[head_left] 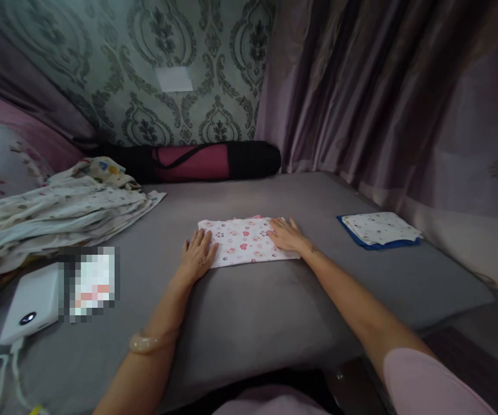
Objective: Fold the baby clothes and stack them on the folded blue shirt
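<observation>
A: State the position of the folded cloth (245, 245).
B: The folded cloth, white with pink hearts, lay flat on the gray surface (249, 314), in front of you and between your two hands. Its long side ran from left to right.

A: Specify your left hand (197, 252).
B: Your left hand lay palm down at the left end of the folded cloth, its fingers reaching onto the fabric. The fingers were extended and clamped on nothing. A pale bangle (145, 344) encircled your left forearm.

A: Specify your right hand (287, 236).
B: Your right hand rested palm down on the right end of the folded cloth. Its fingers were extended and slightly spread, with no pinch on the fabric.

A: List the items to your right.
B: A white patterned cloth (378, 226) lay on top of a blue cloth (376, 245), well apart from your right hand.

A: List the items to your left and at the far side.
B: A loose cloth pile (71, 204) lay to your left. Nearer to you sat a white device (35, 297) with a white cable (15, 369) attached, beside a pixelated area whose content could not be identified. A black and dark-red long bag (197, 162) lay along the foot of the patterned wall (206, 75).
</observation>
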`<state>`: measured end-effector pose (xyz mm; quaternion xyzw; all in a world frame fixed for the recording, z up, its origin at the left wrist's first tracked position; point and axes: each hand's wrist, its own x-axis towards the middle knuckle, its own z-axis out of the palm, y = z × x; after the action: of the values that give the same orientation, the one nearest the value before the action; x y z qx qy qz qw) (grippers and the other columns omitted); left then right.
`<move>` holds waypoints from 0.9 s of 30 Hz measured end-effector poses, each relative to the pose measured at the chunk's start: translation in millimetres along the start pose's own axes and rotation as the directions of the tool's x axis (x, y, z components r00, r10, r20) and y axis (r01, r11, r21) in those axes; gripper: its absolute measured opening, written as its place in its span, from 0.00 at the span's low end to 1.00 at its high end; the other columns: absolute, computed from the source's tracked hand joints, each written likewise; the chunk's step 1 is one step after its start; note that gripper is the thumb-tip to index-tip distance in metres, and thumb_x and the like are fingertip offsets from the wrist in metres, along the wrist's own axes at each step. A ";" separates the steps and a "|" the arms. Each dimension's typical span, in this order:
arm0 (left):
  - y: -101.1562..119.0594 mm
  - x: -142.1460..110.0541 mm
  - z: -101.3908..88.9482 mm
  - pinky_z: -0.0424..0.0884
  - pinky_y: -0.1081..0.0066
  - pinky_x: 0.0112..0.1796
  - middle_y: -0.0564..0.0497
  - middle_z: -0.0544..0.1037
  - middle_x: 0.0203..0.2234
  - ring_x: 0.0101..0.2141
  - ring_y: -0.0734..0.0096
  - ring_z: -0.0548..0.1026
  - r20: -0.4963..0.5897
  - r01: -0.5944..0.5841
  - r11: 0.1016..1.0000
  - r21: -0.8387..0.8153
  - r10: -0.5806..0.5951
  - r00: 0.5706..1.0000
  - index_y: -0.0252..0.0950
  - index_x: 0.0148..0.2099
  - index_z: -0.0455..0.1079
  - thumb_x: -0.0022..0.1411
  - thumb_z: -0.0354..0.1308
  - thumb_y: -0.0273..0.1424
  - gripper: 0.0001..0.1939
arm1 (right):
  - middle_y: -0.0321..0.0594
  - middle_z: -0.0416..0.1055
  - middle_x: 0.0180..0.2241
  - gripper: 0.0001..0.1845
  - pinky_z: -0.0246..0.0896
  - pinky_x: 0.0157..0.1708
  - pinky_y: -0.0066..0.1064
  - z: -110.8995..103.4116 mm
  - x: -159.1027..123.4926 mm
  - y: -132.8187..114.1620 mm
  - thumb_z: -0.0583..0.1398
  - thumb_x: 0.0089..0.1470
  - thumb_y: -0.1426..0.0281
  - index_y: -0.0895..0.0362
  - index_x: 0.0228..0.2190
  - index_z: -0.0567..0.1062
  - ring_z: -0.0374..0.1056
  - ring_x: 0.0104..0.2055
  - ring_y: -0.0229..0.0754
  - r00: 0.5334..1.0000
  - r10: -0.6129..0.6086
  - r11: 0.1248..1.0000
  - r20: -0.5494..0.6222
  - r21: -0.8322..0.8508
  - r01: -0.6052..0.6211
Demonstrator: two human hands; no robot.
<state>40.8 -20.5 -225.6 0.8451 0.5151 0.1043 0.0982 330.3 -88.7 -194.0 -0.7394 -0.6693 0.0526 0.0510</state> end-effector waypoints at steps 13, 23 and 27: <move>-5.7 -1.1 1.6 0.46 0.48 0.61 0.41 0.52 0.66 0.65 0.55 0.49 0.018 -0.045 0.998 -0.037 0.045 0.999 0.35 0.67 0.52 0.69 0.37 0.44 0.30 | 0.51 0.47 0.66 0.34 0.33 0.65 0.44 12.2 14.3 -30.8 0.41 0.64 0.60 0.67 0.64 0.53 0.42 0.68 0.49 0.998 -0.054 0.999 0.014 -0.004 0.054; -1.6 -4.1 -8.4 0.46 0.49 0.61 0.41 0.54 0.66 0.65 0.56 0.49 0.012 -0.027 0.997 -0.072 0.028 1.000 0.34 0.65 0.55 0.69 0.40 0.41 0.27 | 0.49 0.50 0.65 0.33 0.28 0.65 0.41 30.9 26.8 -65.3 0.39 0.64 0.60 0.66 0.63 0.55 0.41 0.68 0.46 0.988 -0.127 0.991 -0.086 0.028 0.130; -6.9 -2.9 -4.0 0.49 0.48 0.60 0.38 0.58 0.64 0.64 0.54 0.53 -0.071 -0.046 0.991 -0.127 0.037 0.997 0.33 0.63 0.57 0.69 0.41 0.40 0.25 | 0.51 0.49 0.66 0.33 0.30 0.65 0.43 25.2 29.9 -67.9 0.40 0.64 0.61 0.67 0.63 0.55 0.42 0.68 0.48 0.995 -0.100 0.995 -0.018 0.025 0.100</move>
<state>32.5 -19.7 -223.9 0.8435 0.4926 0.1682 0.1326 262.7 -52.1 -209.3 -0.7046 -0.7043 0.0527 0.0688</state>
